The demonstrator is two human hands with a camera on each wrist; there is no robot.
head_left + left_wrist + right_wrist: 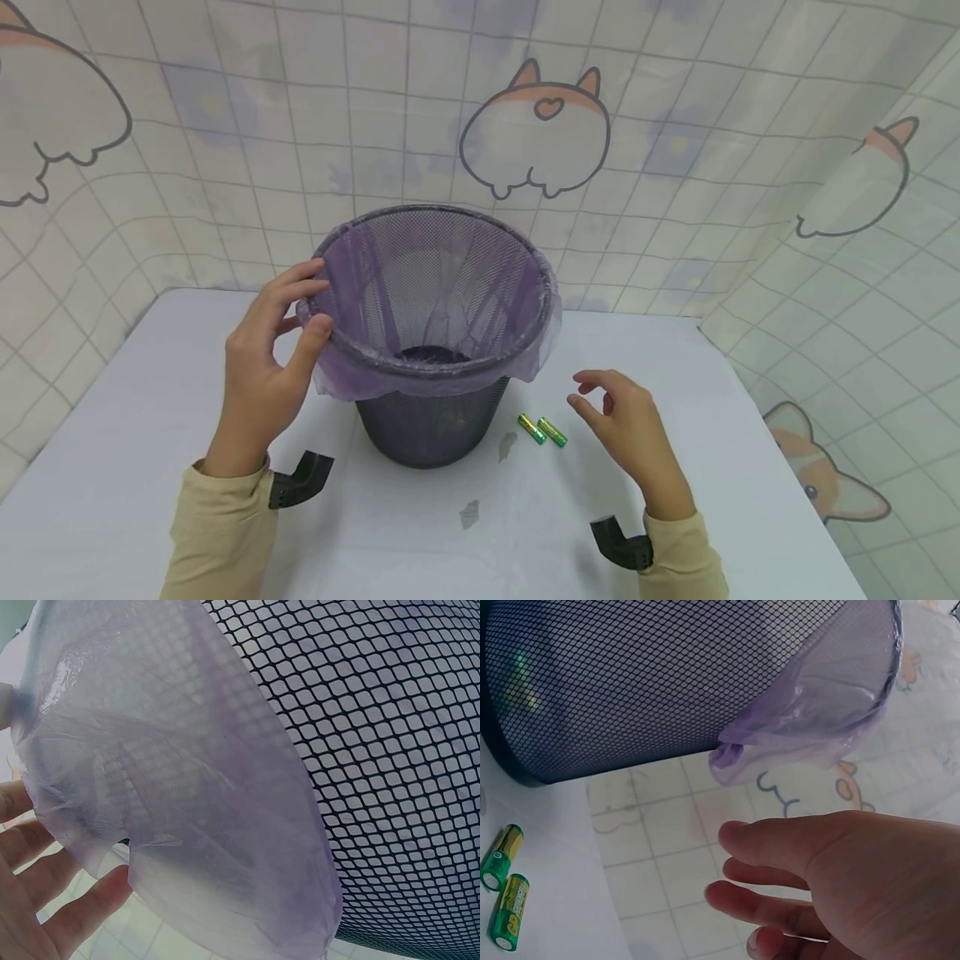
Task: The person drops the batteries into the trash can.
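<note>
A dark wire-mesh trash bin (431,427) stands upright, lined with a thin purple bag (351,377) folded over its rim. At the bin's left side my left hand (262,367) holds the rim, thumb in front and fingertips over the edge; the left wrist view has its fingers against the bag's overhang (247,825). My right hand (626,421) hovers to the right of the bin, fingers loosely bent and holding nothing. Between them, two green-and-gold batteries, a left one (532,428) and a right one (552,432), lie side by side. Through the mesh, a green-yellow shape (521,682) shows low in the bin.
The bin and batteries are on a white-covered table (405,533) with grey worn patches (469,514). Behind and at both sides hangs a checked curtain (360,108) with cartoon corgis. Black wrist mounts (302,479) stick out from both sleeves.
</note>
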